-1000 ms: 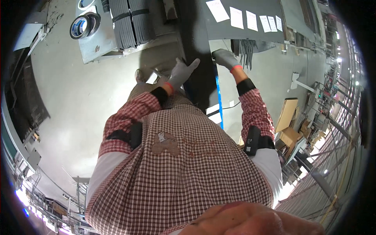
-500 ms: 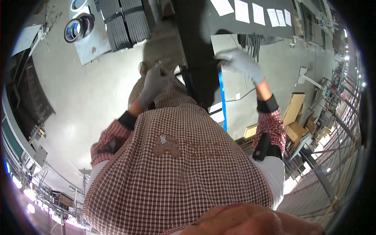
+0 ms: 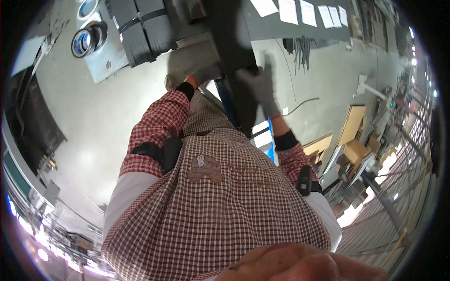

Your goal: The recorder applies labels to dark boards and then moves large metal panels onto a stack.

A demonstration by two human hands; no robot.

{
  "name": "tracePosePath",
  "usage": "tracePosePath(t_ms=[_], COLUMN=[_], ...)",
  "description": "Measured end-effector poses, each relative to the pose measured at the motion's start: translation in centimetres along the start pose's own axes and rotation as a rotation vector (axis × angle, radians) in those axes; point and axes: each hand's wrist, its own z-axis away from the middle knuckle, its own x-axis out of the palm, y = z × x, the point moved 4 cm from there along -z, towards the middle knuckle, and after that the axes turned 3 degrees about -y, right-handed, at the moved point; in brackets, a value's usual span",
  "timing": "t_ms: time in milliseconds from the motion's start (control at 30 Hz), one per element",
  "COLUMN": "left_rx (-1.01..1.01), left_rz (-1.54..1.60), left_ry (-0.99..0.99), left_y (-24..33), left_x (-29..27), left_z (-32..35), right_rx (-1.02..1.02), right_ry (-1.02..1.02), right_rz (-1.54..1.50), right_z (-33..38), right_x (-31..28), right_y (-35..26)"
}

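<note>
A long, flat black piece [image 3: 239, 100] runs away from me, just right of my body's middle. My left hand [image 3: 207, 73], in a grey glove, reaches to its left side. That hand lies in shadow, and its fingers are hard to make out. On the right edge of the black piece is my right hand [image 3: 262, 89], also gloved in grey and blurred. Its thumb side lies over the black surface while the other fingers point away from me, apart from it. Nothing shows in its grasp.
Strapped bundles of black strips [image 3: 145, 35] sit at the far left, near tape rolls [image 3: 89, 38] on a pale board [image 3: 105, 65]. White paper sheets [image 3: 288, 11] lie on a dark surface at the far right. Dark strips [image 3: 302, 51] hang below it. Cardboard pieces [image 3: 351, 124] stand to the right.
My left hand has moved away from my body and to the right, to the black piece. My right hand has come left and nearer, its fingers spreading. A thin dark strap across the piece no longer shows.
</note>
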Motion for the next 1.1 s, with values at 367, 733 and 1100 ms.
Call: tracePosePath(t_ms=[367, 733, 1100], left_rx=[0.275, 0.201, 0.330], left_rz=[0.399, -0.201, -0.505], left_ry=[-0.113, 0.186, 0.247], left_y=[13.1, 13.2, 16.8], left_x=[-0.7, 1.8, 2.5], left_z=[3.4, 0.4, -1.4], right_rx=[-0.113, 0.104, -0.512], right_ry=[0.015, -0.895, -0.707], right_rz=[0.599, 0.403, 0.819], right_z=[3.6, -4.0, -12.4], right_x=[2.8, -4.7, -2.6], right_y=[-1.4, -6.9, 5.2])
